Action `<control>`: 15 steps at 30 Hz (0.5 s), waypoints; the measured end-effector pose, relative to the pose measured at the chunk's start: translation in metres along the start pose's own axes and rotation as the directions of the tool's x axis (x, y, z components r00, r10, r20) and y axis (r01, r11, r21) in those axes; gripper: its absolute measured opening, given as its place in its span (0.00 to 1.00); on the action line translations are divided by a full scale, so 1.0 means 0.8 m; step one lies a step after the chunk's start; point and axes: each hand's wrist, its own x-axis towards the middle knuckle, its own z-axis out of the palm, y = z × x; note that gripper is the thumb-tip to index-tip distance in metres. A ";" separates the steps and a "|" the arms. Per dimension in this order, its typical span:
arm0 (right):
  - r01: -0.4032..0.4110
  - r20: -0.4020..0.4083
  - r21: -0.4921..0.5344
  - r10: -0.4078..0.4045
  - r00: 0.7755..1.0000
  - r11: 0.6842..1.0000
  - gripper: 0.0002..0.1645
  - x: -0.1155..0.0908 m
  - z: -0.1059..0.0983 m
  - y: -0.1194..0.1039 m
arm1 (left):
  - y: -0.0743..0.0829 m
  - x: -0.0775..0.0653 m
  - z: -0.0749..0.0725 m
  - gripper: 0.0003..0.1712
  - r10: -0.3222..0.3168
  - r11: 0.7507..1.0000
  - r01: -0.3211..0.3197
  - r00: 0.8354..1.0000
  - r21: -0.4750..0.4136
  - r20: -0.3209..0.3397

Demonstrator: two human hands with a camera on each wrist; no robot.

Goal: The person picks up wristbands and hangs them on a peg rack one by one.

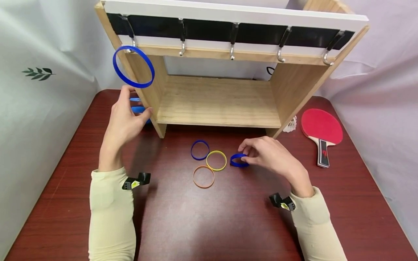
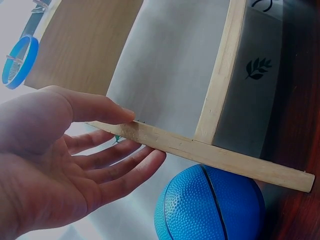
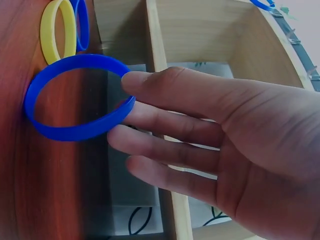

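My right hand (image 1: 272, 156) pinches a dark blue wristband-like ring (image 3: 75, 133) between thumb and fingertips, at table level in the head view. My left hand (image 1: 121, 121) holds the left side panel (image 2: 172, 146) of a wooden hook rack (image 1: 218, 103), thumb on one side and fingers on the other. Another blue ring (image 1: 140, 85) hangs from the leftmost hook above that hand. Left of the held ring, a blue ring (image 1: 192, 155), a yellow ring (image 1: 226, 161) and an orange ring (image 1: 204, 187) lie close together on the table.
Several metal hooks (image 1: 232, 50) line the rack's upper front. A blue ball (image 2: 195, 200) sits beyond the left panel. Right of the rack are a red table tennis paddle (image 1: 321, 125) and a partly hidden white shuttlecock (image 1: 290, 124).
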 end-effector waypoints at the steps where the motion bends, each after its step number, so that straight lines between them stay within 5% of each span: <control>1: -0.003 0.005 -0.011 0.003 1.000 1.000 0.12 0.000 0.001 0.000 | 0.000 0.000 0.000 0.32 0.000 1.000 0.000 1.000 0.000 0.001; 15: -0.030 0.068 0.019 0.029 0.997 0.999 0.06 -0.001 0.003 0.003 | 0.001 -0.001 0.000 0.33 0.002 1.000 -0.002 1.000 0.001 0.005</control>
